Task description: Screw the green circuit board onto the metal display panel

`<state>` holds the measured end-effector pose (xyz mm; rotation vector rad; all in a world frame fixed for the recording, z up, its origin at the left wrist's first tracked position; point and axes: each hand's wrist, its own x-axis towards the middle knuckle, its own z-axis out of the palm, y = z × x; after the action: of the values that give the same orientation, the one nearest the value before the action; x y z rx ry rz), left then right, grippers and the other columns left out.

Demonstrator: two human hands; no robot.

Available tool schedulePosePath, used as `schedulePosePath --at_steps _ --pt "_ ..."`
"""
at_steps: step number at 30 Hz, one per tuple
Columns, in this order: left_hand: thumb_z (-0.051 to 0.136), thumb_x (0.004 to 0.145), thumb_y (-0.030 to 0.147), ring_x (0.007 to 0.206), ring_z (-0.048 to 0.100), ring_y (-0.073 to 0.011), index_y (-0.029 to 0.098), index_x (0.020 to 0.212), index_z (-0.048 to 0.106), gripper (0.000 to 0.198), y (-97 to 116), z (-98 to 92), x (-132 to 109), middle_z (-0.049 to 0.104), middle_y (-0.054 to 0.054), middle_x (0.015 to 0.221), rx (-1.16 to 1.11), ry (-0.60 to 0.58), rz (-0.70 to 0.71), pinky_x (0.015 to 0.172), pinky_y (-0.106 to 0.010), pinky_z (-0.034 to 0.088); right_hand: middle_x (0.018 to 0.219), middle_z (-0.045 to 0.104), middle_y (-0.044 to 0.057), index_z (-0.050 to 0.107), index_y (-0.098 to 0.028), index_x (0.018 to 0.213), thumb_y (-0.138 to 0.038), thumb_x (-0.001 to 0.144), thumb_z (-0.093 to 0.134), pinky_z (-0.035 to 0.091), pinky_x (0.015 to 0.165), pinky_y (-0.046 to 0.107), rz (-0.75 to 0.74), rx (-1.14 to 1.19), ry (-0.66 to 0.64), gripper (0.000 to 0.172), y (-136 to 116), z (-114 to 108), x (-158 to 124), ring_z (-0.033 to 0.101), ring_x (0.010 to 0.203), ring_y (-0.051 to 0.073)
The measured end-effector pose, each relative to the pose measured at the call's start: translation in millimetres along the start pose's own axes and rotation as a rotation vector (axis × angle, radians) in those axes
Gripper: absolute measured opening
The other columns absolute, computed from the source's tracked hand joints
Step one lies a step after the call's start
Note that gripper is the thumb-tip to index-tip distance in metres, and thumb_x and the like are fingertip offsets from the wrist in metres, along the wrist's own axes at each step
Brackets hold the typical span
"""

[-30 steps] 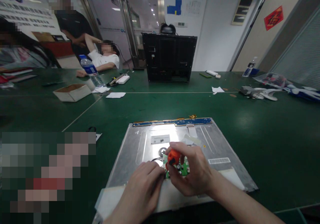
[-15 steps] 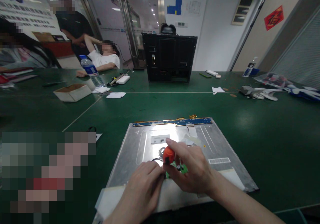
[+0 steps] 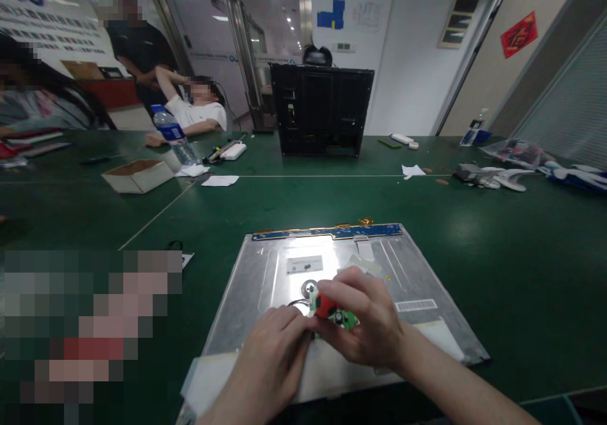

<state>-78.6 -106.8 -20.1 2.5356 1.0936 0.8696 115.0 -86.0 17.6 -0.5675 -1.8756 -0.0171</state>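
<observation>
A silver metal display panel (image 3: 417, 267) lies flat on the green table in front of me, with a blue circuit strip (image 3: 327, 231) along its far edge. On its near middle sits a small green circuit board (image 3: 345, 318). My right hand (image 3: 367, 324) is closed round an orange-handled screwdriver (image 3: 325, 305), held down onto the board. My left hand (image 3: 275, 358) rests beside it with its fingers curled against the board's left edge, where black wires (image 3: 294, 301) come out.
A black metal chassis (image 3: 321, 109) stands upright at the table's far middle. A cardboard box (image 3: 137, 175), a water bottle (image 3: 173, 135) and paper scraps lie at the far left, white parts (image 3: 497, 177) at the far right. Other people sit and stand at the back left.
My right hand has closed further over the orange handle and dropped slightly toward the board, so less orange shows. My left hand has hardly moved.
</observation>
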Motion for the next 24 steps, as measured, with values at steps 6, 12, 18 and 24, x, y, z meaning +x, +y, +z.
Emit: schedulePosePath --at_steps 6,12,18,24 --pt "0.045 0.089 0.007 0.076 0.066 -0.0227 0.021 0.093 0.064 0.024 5.1 -4.5 4.1 0.068 -0.005 0.086 -0.013 -0.013 -0.011 0.066 -0.033 0.053 0.098 0.070 0.007 0.040 -0.016 0.143 -0.016 0.094 0.055 0.055 0.057 0.027 -0.007 0.034 -0.040 0.051 -4.0 -0.9 1.1 0.068 0.082 0.018" --pt "0.044 0.089 0.008 0.074 0.064 -0.0220 0.021 0.090 0.063 0.023 4.9 -4.6 3.6 0.067 -0.005 0.083 -0.011 -0.026 -0.016 0.063 -0.032 0.052 0.099 0.071 0.010 0.039 -0.015 0.141 -0.015 0.092 0.053 0.056 0.058 0.028 -0.004 0.081 -0.036 0.050 -2.2 -0.3 -0.2 0.068 0.086 0.019" --pt "0.043 0.091 0.009 0.078 0.065 -0.0229 0.022 0.090 0.061 0.022 1.0 -1.1 0.5 0.067 -0.006 0.086 -0.005 -0.010 -0.016 0.067 -0.034 0.054 0.099 0.063 0.006 0.045 -0.024 0.135 -0.029 0.096 0.061 0.058 0.059 0.027 -0.007 0.012 -0.006 0.043 -0.6 -1.2 0.3 0.064 0.075 0.016" --pt "0.042 0.092 0.010 0.075 0.064 -0.0228 0.021 0.092 0.062 0.022 2.2 -2.9 2.8 0.067 -0.006 0.085 0.005 -0.007 0.002 0.067 -0.034 0.054 0.098 0.063 0.006 0.052 -0.023 0.135 -0.019 0.093 0.060 0.059 0.060 0.026 0.021 -0.009 -0.032 0.043 -4.1 -2.8 2.0 0.064 0.076 0.015"
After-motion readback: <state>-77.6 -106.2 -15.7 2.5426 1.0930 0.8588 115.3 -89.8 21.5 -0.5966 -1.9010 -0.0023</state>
